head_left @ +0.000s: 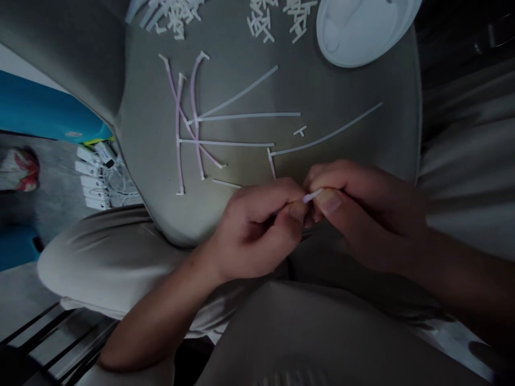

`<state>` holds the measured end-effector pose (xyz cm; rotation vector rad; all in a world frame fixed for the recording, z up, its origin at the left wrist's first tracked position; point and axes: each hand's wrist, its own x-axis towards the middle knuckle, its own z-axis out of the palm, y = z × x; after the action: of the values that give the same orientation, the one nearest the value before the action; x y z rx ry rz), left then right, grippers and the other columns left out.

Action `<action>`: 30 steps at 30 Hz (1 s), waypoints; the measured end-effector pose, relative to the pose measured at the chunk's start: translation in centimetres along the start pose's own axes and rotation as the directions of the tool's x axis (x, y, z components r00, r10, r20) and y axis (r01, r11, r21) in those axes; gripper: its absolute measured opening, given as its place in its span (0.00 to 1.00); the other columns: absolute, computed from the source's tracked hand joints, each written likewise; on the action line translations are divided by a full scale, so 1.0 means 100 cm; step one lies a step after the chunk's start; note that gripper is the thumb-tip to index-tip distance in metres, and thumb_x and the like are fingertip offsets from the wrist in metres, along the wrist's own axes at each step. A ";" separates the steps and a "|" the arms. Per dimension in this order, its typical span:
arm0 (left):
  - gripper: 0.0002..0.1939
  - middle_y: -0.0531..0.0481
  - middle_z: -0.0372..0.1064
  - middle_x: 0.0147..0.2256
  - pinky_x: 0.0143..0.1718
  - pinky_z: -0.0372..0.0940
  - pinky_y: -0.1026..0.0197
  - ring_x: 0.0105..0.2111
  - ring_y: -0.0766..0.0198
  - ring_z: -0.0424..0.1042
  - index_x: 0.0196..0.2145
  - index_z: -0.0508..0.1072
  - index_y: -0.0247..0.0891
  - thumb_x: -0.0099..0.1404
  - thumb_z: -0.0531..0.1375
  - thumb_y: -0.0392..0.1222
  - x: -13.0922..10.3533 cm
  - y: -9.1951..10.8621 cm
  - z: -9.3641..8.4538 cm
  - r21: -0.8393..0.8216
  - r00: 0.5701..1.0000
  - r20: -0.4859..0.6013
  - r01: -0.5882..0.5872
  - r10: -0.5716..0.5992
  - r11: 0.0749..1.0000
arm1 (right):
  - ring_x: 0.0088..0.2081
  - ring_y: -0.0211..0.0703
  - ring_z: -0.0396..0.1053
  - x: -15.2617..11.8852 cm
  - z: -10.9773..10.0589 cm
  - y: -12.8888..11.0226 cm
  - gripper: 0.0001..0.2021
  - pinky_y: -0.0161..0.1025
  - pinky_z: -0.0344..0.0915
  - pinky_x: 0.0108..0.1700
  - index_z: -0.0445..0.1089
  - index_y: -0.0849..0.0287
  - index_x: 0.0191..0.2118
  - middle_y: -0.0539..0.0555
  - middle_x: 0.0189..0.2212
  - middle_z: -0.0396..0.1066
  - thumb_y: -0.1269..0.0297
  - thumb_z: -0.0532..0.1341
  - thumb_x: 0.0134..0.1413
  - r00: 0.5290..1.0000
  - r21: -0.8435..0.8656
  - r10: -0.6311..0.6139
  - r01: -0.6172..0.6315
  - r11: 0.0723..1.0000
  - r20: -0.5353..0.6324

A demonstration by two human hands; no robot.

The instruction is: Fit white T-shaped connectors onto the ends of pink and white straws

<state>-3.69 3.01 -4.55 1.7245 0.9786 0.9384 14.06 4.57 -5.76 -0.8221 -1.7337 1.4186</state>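
Observation:
My left hand [261, 228] pinches a thin pinkish tube [307, 198], most of it hidden in the fingers. Against its end, the thumb and fingers of my right hand [370, 214] grip a small white plastic connector [317, 193]. The two pieces meet; how far one sits inside the other I cannot tell. Just beyond the hands lies a long whitish tube [330, 139] joined to a white T-connector [270, 155]. A loose T-connector [300, 131] rests above it, and a short thin white piece [226, 183] lies by my left hand.
On the grey chair seat [241, 91], several pink tubes [178, 112] with white end fittings cross one another, joined to long whitish tubes [249, 115]. Piles of white connectors [261, 21] and a white bowl [362, 43] stand at the far side. A backrest [80, 48] rises at left.

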 end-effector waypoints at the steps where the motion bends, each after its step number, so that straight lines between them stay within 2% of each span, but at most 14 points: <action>1: 0.14 0.56 0.70 0.22 0.17 0.57 0.68 0.21 0.73 0.68 0.26 0.67 0.39 0.69 0.55 0.29 0.001 0.001 -0.001 0.000 1.000 0.018 -0.005 0.005 1.000 | 0.28 0.32 0.66 0.000 -0.001 -0.001 0.13 0.36 0.62 0.30 0.63 0.56 0.31 0.45 0.24 0.65 0.69 0.53 0.71 1.000 -0.010 -0.003 0.003 1.000 0.013; 6: 0.14 0.57 0.68 0.21 0.15 0.54 0.68 0.19 0.74 0.63 0.26 0.67 0.39 0.69 0.54 0.29 0.002 0.003 -0.006 0.032 0.998 0.052 -0.020 0.018 0.999 | 0.29 0.34 0.66 0.003 -0.007 -0.004 0.13 0.37 0.63 0.31 0.62 0.55 0.31 0.47 0.25 0.66 0.69 0.52 0.70 0.996 -0.098 -0.061 0.067 0.993 0.064; 10: 0.14 0.56 0.64 0.20 0.15 0.55 0.67 0.19 0.73 0.62 0.25 0.64 0.40 0.69 0.55 0.30 0.001 0.003 -0.007 0.076 0.998 0.057 0.031 -0.036 0.997 | 0.27 0.34 0.63 0.004 -0.010 -0.006 0.12 0.37 0.62 0.30 0.61 0.54 0.31 0.46 0.25 0.65 0.70 0.52 0.70 0.989 -0.164 -0.073 0.094 0.982 0.132; 12: 0.14 0.57 0.64 0.21 0.16 0.57 0.67 0.19 0.73 0.63 0.25 0.63 0.40 0.68 0.55 0.29 0.000 0.004 -0.007 0.088 0.997 0.051 0.057 -0.061 0.995 | 0.27 0.34 0.63 0.004 -0.010 -0.006 0.13 0.37 0.62 0.29 0.60 0.54 0.31 0.47 0.25 0.65 0.70 0.52 0.70 0.989 -0.169 -0.075 0.096 0.981 0.131; 16: 0.15 0.56 0.67 0.21 0.17 0.59 0.68 0.19 0.73 0.66 0.24 0.65 0.40 0.67 0.54 0.28 0.002 0.003 -0.006 0.037 0.999 0.040 0.025 -0.026 0.999 | 0.28 0.32 0.64 0.004 -0.008 -0.005 0.12 0.36 0.62 0.31 0.60 0.54 0.31 0.46 0.25 0.66 0.70 0.52 0.70 0.992 -0.150 -0.073 0.088 0.985 0.104; 18: 0.15 0.56 0.68 0.20 0.17 0.57 0.68 0.18 0.73 0.64 0.23 0.67 0.40 0.68 0.56 0.31 0.004 0.001 -0.007 -0.006 0.998 0.038 0.045 -0.045 0.999 | 0.28 0.31 0.64 0.004 -0.007 -0.004 0.12 0.35 0.62 0.31 0.61 0.55 0.31 0.46 0.25 0.65 0.71 0.52 0.69 0.993 -0.124 -0.068 0.079 0.989 0.093; 23: 0.16 0.55 0.63 0.15 0.16 0.56 0.62 0.16 0.68 0.60 0.22 0.74 0.43 0.66 0.64 0.48 0.005 -0.002 -0.007 -0.051 0.980 0.040 0.196 -0.194 0.979 | 0.27 0.33 0.65 0.001 -0.004 -0.003 0.12 0.37 0.61 0.29 0.62 0.55 0.30 0.46 0.24 0.65 0.70 0.54 0.68 0.999 -0.023 -0.024 0.025 0.999 0.028; 30: 0.18 0.54 0.65 0.17 0.16 0.55 0.62 0.16 0.69 0.60 0.22 0.73 0.43 0.69 0.61 0.49 -0.001 -0.004 -0.006 -0.055 0.979 -0.038 0.196 -0.198 0.979 | 0.26 0.33 0.65 -0.001 -0.002 -0.003 0.12 0.36 0.60 0.27 0.61 0.55 0.29 0.45 0.21 0.62 0.71 0.54 0.67 1.000 0.015 -0.009 0.009 1.000 -0.003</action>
<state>-4.33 3.18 -4.74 1.5390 1.1225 0.8672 14.20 4.55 -5.44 -0.8066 -1.7206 1.4220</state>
